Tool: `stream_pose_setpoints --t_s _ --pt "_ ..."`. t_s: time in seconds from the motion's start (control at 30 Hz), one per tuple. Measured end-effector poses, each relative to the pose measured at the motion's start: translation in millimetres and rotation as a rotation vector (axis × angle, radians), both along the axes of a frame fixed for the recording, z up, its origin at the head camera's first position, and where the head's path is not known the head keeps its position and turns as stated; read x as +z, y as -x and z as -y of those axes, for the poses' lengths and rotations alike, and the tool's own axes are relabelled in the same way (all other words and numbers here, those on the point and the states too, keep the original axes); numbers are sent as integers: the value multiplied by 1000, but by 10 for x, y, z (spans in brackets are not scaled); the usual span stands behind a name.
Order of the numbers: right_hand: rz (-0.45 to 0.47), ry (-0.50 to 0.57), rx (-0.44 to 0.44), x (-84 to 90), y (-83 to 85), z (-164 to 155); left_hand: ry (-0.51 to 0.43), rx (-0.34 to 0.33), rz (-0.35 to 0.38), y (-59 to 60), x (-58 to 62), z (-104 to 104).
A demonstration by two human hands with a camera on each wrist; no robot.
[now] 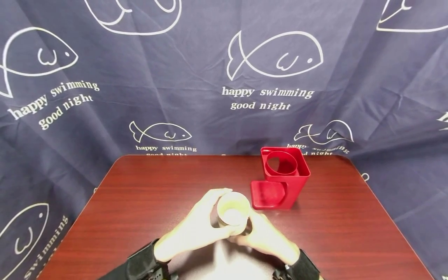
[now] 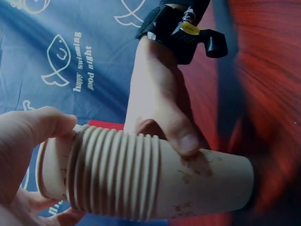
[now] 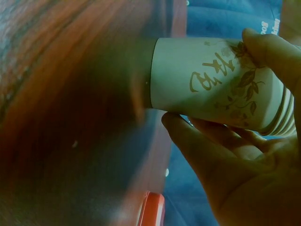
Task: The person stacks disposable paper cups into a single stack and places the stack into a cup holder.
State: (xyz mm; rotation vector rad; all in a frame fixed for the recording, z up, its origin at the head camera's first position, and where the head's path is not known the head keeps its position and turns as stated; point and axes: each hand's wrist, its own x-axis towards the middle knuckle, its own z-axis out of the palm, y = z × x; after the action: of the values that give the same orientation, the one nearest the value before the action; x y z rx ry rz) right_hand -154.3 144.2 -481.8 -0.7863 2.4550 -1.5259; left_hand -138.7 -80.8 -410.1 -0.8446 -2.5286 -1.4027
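Hands – left (image 1: 196,229) | right (image 1: 262,233) | both grips curled round cup stack (image 1: 233,213)

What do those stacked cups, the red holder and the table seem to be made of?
The stack of cups looks like matte paper: thin rolled rims nested together and a printed leaf design on the side. The red holder seems to be moulded plastic, smooth with a slight sheen and rounded corners. The table shows a glossy reddish wood grain, possibly a laminate rather than solid wood.
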Motion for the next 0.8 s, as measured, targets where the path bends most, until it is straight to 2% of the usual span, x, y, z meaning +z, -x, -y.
stream_pose_setpoints --t_s 0.17,0.3,0.67,0.8 --pt "17 -4 -11 7 -4 0 6 52 50 -33 -65 1" --pt "3 -3 -7 -2 -2 -2 27 72 50 -54 -109 9" --pt "-55 -26 3 -23 0 4 -57 35 87 -71 -251 5" --pt "-63 -24 2 -41 -3 0 -75 34 122 -75 -291 13"
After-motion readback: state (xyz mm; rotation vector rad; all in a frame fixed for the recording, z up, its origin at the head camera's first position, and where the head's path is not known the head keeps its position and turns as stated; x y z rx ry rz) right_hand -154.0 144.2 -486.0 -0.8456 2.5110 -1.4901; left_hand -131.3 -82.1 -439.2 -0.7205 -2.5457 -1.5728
